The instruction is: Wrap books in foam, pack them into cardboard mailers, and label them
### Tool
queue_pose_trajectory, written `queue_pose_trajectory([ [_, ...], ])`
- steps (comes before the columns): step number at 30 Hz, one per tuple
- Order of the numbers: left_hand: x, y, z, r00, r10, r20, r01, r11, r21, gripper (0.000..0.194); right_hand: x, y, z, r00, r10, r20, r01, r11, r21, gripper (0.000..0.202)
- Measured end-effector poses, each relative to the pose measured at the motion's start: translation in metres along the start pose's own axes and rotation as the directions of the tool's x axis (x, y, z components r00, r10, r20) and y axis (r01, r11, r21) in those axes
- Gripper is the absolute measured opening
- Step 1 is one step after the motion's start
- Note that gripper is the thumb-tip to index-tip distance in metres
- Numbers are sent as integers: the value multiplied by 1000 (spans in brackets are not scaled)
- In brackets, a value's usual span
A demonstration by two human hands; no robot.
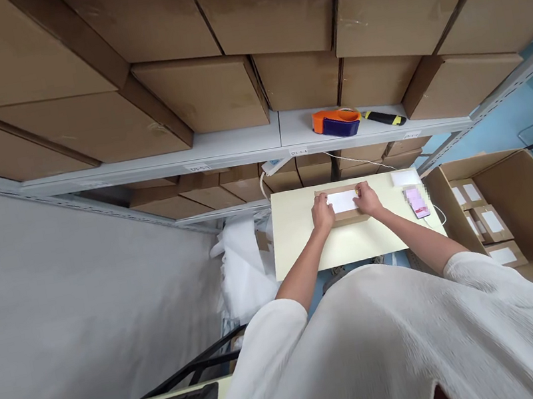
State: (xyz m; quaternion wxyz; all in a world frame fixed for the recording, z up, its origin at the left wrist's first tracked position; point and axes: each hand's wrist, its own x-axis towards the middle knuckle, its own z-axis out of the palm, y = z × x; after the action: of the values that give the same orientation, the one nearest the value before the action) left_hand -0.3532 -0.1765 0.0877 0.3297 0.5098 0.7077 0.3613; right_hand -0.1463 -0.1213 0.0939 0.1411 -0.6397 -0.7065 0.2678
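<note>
A small brown cardboard box (pixel 348 215) lies on the pale yellow table (pixel 299 248), with a white label (pixel 342 201) on its top. My left hand (pixel 322 212) grips the box's left end, its thumb by the label's edge. At the opposite end my right hand (pixel 366 199) holds the box, fingers bent near the label's right edge. A tiny yellow thing shows by the right fingertips, too small to name.
An orange and blue tape dispenser (pixel 336 123) and a yellow-black cutter (pixel 385 118) rest on the shelf above. A phone (pixel 417 202) lies at the table's right. Beyond it, a large carton (pixel 530 205) holds several labelled boxes. White wrap (pixel 245 270) hangs left.
</note>
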Motion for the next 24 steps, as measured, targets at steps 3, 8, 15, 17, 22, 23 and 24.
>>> queue_pose_trajectory([
  [3, -5, 2, -3, 997, 81, 17, -83, 989, 125, 35, -10, -5, 1, 998, -49, -47, 44, 993, -114, 34],
  [8, -15, -1, -10, 912, 321, 255, -373, 909, 188, 52, -29, -6, 3, 964, -264, 45, 268, 944, -192, 40],
  [15, -17, -21, -11, 804, 298, 514, -492, 819, 295, 81, -41, 11, 10, 890, -368, 269, 414, 900, -139, 81],
  [17, -16, -26, -11, 797, 288, 531, -501, 806, 315, 89, -42, 14, 11, 889, -365, 277, 413, 900, -140, 88],
  [22, -16, -32, -12, 830, 235, 506, -464, 795, 390, 103, -43, 17, 12, 895, -347, 281, 399, 904, -154, 96],
  [23, -17, -33, -12, 840, 220, 496, -451, 793, 411, 104, -44, 18, 11, 899, -342, 274, 393, 906, -156, 97],
  [24, -18, -34, -13, 849, 205, 486, -438, 789, 431, 105, -45, 19, 10, 904, -335, 265, 384, 909, -161, 98],
])
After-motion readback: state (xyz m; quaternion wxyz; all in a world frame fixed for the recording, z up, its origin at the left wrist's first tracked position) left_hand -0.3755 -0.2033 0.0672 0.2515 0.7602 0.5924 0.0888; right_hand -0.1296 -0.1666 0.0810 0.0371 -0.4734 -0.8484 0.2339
